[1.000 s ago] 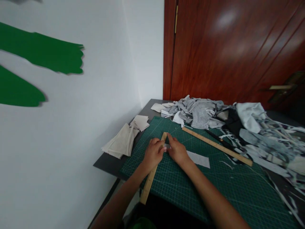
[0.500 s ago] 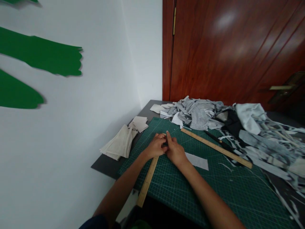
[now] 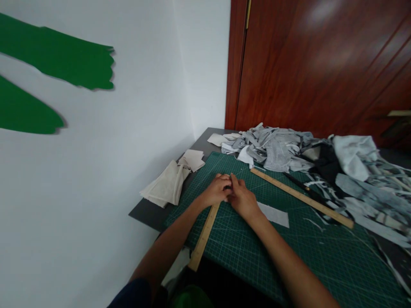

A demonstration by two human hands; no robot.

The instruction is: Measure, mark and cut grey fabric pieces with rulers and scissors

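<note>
On the green cutting mat (image 3: pixel 244 256), my left hand (image 3: pixel 215 191) rests with bent fingers over the upper part of a wooden ruler (image 3: pixel 205 235), pressing on it. The ruler's lower end juts past the mat's front edge. Right beside it, my right hand (image 3: pixel 243 198) is closed with its index finger pointing forward, and the two hands touch at the fingertips. Whatever lies between the fingers is dark and hidden. A small white fabric rectangle (image 3: pixel 273 214) lies flat, partly behind my right wrist.
A second wooden ruler (image 3: pixel 302 197) lies slantwise to the right, beside a black-handled tool (image 3: pixel 296 182). Grey and white fabric scraps (image 3: pixel 272 149) are heaped along the back and right. Folded cream cloth (image 3: pixel 165 184) sits at the left by the white wall (image 3: pixel 154 107).
The view has shifted, so the scene sits slightly further right and mostly higher. Both hands stay together at the ruler; the dark thing between them shows less now.
</note>
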